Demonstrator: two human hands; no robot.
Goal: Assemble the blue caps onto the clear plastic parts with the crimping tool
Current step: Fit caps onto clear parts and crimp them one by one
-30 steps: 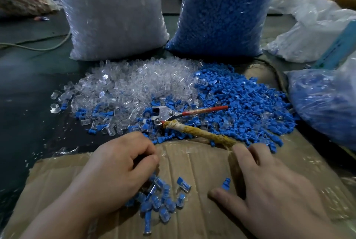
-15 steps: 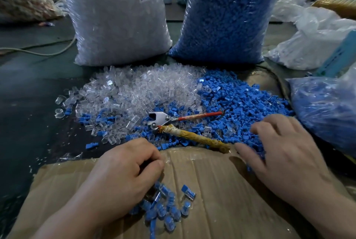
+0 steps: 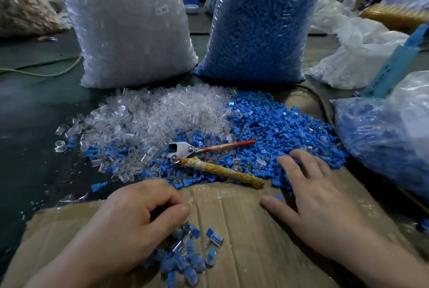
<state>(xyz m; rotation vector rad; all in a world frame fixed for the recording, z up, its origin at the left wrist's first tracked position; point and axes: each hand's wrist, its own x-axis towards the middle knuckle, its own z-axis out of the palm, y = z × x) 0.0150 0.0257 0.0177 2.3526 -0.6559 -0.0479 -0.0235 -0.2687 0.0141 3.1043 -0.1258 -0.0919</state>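
Loose clear plastic parts (image 3: 162, 113) lie heaped beside a heap of blue caps (image 3: 278, 125). The crimping tool (image 3: 183, 151), with one red handle and one yellow-wrapped handle, lies between the heaps with no hand on it. My left hand (image 3: 139, 218) is curled, thumb against forefinger, over a small pile of assembled blue-and-clear pieces (image 3: 192, 260) on the cardboard (image 3: 243, 229). What it may hold is hidden. My right hand (image 3: 320, 199) lies spread, its fingers straight on the near edge of the blue caps.
A big bag of clear parts (image 3: 130, 28) and a big bag of blue caps (image 3: 260, 28) stand behind the heaps. More plastic bags (image 3: 383, 130) crowd the right side. A cable (image 3: 46, 72) runs across the dark table at the left.
My right hand has left the cardboard and reached forward onto the blue caps. My left hand has stayed curled over the assembled pieces. The crimping tool has not moved.
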